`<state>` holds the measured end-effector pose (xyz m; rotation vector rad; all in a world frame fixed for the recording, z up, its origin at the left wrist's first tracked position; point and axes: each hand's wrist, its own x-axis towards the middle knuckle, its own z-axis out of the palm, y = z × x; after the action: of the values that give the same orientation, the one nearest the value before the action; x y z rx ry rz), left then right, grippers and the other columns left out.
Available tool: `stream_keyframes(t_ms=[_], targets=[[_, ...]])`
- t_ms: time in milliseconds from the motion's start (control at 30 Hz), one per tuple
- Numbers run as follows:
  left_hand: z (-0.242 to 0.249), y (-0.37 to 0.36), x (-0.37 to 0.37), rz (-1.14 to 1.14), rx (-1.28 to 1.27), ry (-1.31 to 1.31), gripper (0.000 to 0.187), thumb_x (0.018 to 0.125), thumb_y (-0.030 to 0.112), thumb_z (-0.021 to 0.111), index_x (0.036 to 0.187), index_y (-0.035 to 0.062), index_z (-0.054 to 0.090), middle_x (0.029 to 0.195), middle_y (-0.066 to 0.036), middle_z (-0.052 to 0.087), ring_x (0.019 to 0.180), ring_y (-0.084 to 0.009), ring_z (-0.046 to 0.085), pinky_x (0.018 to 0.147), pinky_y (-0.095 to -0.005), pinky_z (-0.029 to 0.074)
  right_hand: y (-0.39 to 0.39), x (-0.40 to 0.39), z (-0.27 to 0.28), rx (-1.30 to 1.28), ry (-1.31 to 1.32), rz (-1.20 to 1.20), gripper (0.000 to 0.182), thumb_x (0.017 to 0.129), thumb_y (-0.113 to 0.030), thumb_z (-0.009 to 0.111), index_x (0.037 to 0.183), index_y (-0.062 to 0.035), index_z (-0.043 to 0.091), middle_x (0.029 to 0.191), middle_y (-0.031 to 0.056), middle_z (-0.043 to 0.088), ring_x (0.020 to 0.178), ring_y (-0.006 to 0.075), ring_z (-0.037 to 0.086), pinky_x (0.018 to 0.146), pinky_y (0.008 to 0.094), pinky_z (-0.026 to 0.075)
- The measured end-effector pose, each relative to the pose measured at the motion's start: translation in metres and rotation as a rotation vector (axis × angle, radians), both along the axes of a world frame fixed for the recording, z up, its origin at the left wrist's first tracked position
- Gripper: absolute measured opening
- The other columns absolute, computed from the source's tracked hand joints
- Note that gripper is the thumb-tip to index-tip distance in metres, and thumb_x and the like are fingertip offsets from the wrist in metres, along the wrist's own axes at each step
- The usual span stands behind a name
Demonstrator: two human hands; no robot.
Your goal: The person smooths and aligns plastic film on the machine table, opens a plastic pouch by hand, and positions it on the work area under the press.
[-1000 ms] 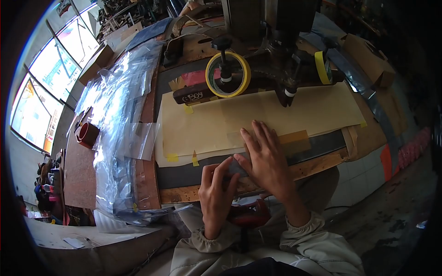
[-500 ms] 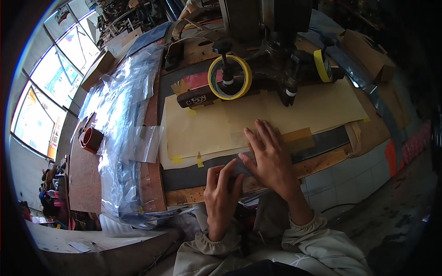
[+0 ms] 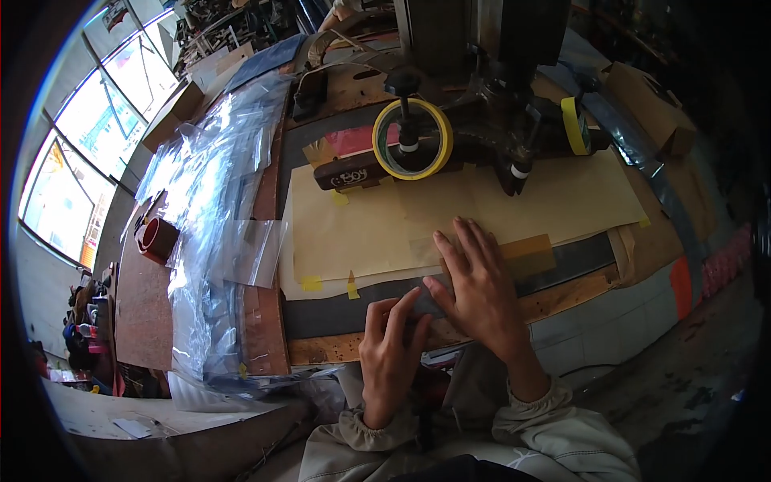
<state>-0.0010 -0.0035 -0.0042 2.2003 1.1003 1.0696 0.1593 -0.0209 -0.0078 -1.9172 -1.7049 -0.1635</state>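
My right hand (image 3: 482,293) lies flat with its fingers stretched out over the front part of a cream paper sheet (image 3: 353,233), beside a strip of brown tape (image 3: 528,255). Lower and to the left, my left hand (image 3: 389,345) is at the front edge of the dark grey mat (image 3: 321,316). Its fingers are bent, with index finger and thumb apart and nothing visible between them. Small yellow tape pieces (image 3: 312,283) stick to the sheet's front edge. A dark clamping bar (image 3: 341,173) lies across the back of the sheet.
Yellow tape rolls (image 3: 443,136) hang around the knobs of the dark press (image 3: 514,96). Clear plastic sheets (image 3: 217,201) cover the left of the wooden table, near a reddish-brown roll (image 3: 157,240). A cardboard box (image 3: 646,108) stands at the back right. Another person's hand (image 3: 345,12) shows at the top.
The view has shifted slightly, so the table and press appear a little further right and lower. Both hands keep nearly the same pose and place on the work.
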Motion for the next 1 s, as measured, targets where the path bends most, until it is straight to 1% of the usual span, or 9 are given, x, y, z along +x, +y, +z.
stream_keyframes(t_ms=[67,167,367,467,800,833,933,967,1000], targets=[[-0.002,0.001,-0.001,-0.027,0.009,-0.015,0.039,0.082,0.008,0.075,0.12,0.0099,0.065,0.1,-0.01,0.057,0.079,-0.024,0.066,0.064,-0.0362,0.055,0.0,0.0,0.0,-0.007,0.0,0.0,0.058,0.092,-0.039,0.059,0.136,-0.0011,0.052,0.142,0.0277,0.043,0.135,0.0406,0.039,0.114,0.0513,0.031],[0.001,-0.001,0.001,0.002,0.026,-0.014,0.041,0.077,0.002,0.078,0.117,0.0087,0.067,0.099,-0.009,0.06,0.079,-0.0185,0.069,0.065,-0.0322,0.057,0.0,0.0,0.001,-0.007,-0.013,0.009,0.058,0.092,-0.039,0.058,0.136,-0.0015,0.051,0.142,0.0273,0.043,0.135,0.0406,0.039,0.114,0.0515,0.031],[-0.005,-0.004,-0.001,0.0,0.038,-0.013,0.039,0.08,0.004,0.076,0.117,0.0094,0.066,0.104,-0.009,0.058,0.08,-0.0193,0.069,0.066,-0.0323,0.057,-0.002,0.0,0.002,0.001,-0.038,0.002,0.058,0.092,-0.038,0.058,0.138,-0.0033,0.049,0.142,0.026,0.043,0.135,0.0399,0.039,0.114,0.051,0.031],[-0.009,-0.004,-0.002,-0.033,0.072,-0.018,0.035,0.085,0.008,0.072,0.119,0.0077,0.064,0.103,-0.012,0.055,0.081,-0.0227,0.067,0.066,-0.0359,0.055,-0.003,-0.001,0.0,0.009,-0.032,-0.008,0.059,0.091,-0.039,0.059,0.138,-0.0041,0.049,0.142,0.0256,0.043,0.135,0.0394,0.039,0.114,0.0506,0.031],[-0.012,-0.006,0.0,0.04,0.252,0.048,0.029,0.083,0.011,0.073,0.112,0.0096,0.068,0.097,-0.009,0.06,0.077,-0.0213,0.067,0.065,-0.0312,0.055,-0.004,-0.001,0.005,-0.013,-0.053,0.004,0.058,0.091,-0.038,0.061,0.135,-0.0033,0.05,0.142,0.0262,0.044,0.134,0.0414,0.041,0.112,0.0528,0.032],[-0.01,-0.005,0.0,0.032,0.255,0.062,0.033,0.083,0.012,0.073,0.115,0.0099,0.068,0.105,-0.009,0.061,0.077,-0.0193,0.068,0.063,-0.0303,0.055,-0.003,0.0,0.005,-0.015,-0.055,0.003,0.058,0.091,-0.038,0.061,0.136,-0.0035,0.05,0.142,0.0265,0.043,0.134,0.0414,0.041,0.112,0.0528,0.032],[-0.007,-0.007,-0.001,-0.005,0.178,0.048,0.037,0.083,0.012,0.073,0.119,0.0103,0.066,0.115,-0.009,0.061,0.08,-0.0176,0.07,0.063,-0.0298,0.056,-0.005,-0.002,0.004,-0.039,-0.047,-0.017,0.06,0.092,-0.04,0.059,0.139,-0.0039,0.048,0.144,0.0273,0.042,0.136,0.0415,0.039,0.113,0.0526,0.031],[-0.008,-0.006,-0.002,-0.024,0.164,0.052,0.04,0.083,0.013,0.073,0.122,0.012,0.065,0.127,-0.009,0.059,0.084,-0.016,0.07,0.063,-0.0292,0.056,-0.004,-0.003,0.005,-0.04,-0.052,-0.029,0.061,0.092,-0.04,0.058,0.14,-0.0041,0.047,0.144,0.0276,0.041,0.136,0.0415,0.038,0.113,0.0525,0.031],[-0.009,-0.005,-0.004,-0.036,0.161,0.053,0.04,0.083,0.013,0.073,0.122,0.013,0.065,0.128,-0.009,0.059,0.083,-0.016,0.07,0.063,-0.0294,0.056,-0.003,-0.003,0.005,-0.04,-0.057,-0.04,0.062,0.092,-0.041,0.057,0.141,-0.0043,0.046,0.145,0.0279,0.041,0.137,0.0415,0.038,0.114,0.0523,0.03]])
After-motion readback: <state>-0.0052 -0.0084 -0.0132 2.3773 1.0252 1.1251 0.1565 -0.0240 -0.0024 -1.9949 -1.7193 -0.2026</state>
